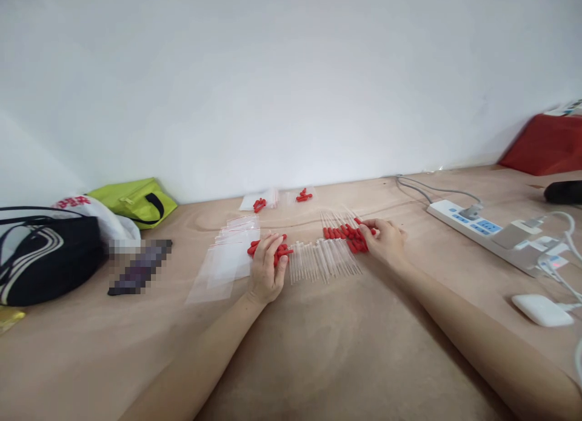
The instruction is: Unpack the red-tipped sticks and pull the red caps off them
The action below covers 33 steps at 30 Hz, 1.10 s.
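Observation:
My left hand point(266, 272) rests over a heap of red rubber bulbs point(251, 249), its fingers curled and thumb closing on a bulb at the right side. Between my hands lies a row of thin clear tubes point(313, 262), side by side. My right hand point(384, 242) pinches the red end of a dropper point(357, 221), whose thin tube points up and left. Under and beside those fingertips are several finished droppers point(334, 233), red bulbs toward me and clear tubes pointing to the wall. Part of each heap is hidden by my fingers.
Clear zip bags point(227, 251) lie overlapped left of my left hand. Farther back are two bags with red pieces point(259, 204). A power strip point(482, 227) with cables and a white charger point(541, 310) sit right. A black bag point(54, 257) and a lime pouch point(131, 199) stand left.

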{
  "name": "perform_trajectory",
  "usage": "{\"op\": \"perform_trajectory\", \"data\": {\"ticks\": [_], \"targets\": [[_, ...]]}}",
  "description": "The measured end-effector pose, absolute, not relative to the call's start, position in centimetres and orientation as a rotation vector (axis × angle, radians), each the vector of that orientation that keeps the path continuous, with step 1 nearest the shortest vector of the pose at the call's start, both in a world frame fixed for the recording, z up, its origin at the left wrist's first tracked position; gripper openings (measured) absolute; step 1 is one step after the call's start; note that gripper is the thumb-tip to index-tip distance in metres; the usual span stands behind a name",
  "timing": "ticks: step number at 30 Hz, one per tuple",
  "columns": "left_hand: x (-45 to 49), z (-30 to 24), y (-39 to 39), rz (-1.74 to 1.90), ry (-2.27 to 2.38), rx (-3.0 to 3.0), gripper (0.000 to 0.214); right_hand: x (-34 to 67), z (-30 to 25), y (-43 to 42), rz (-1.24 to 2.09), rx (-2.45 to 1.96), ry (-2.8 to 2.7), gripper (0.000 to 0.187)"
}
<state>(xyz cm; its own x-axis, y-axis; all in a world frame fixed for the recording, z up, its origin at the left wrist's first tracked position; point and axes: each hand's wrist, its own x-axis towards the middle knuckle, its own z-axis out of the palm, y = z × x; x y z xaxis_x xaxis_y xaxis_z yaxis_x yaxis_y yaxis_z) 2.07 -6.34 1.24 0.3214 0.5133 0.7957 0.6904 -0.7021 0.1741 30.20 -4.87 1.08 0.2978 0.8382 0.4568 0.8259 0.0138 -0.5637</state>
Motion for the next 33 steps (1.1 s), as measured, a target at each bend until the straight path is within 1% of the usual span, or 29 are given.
{"op": "perform_trajectory", "data": {"ticks": [5,8,11,18,25,33], "targets": [[2.1,1.3,-6.6,-1.129,-1.063,-2.383,0.042,28.5,0.6,-7.5,-0.101,-1.357,-1.833,0.019],[2.5,1.5,-6.8,-0.972,-0.956,-2.44,0.032,27.1,0.5,-8.6,-0.172,-1.18,-1.996,0.016],[3.2,1.7,-7.2,-0.905,-0.901,-2.516,0.023,26.1,0.5,-9.0,-0.195,-1.075,-2.049,0.015],[4.4,1.7,-7.5,-0.989,-0.929,-2.532,0.013,24.7,0.4,-8.9,-0.193,-1.007,-2.077,0.015],[4.8,1.7,-7.6,-0.992,-0.915,-2.523,0.013,24.2,0.1,-8.6,-0.344,-0.972,-2.081,0.012],[4.5,1.5,-7.8,-1.021,-0.87,-2.557,0.016,24.3,0.0,-8.8,-0.411,-0.948,-2.149,0.016]]}}
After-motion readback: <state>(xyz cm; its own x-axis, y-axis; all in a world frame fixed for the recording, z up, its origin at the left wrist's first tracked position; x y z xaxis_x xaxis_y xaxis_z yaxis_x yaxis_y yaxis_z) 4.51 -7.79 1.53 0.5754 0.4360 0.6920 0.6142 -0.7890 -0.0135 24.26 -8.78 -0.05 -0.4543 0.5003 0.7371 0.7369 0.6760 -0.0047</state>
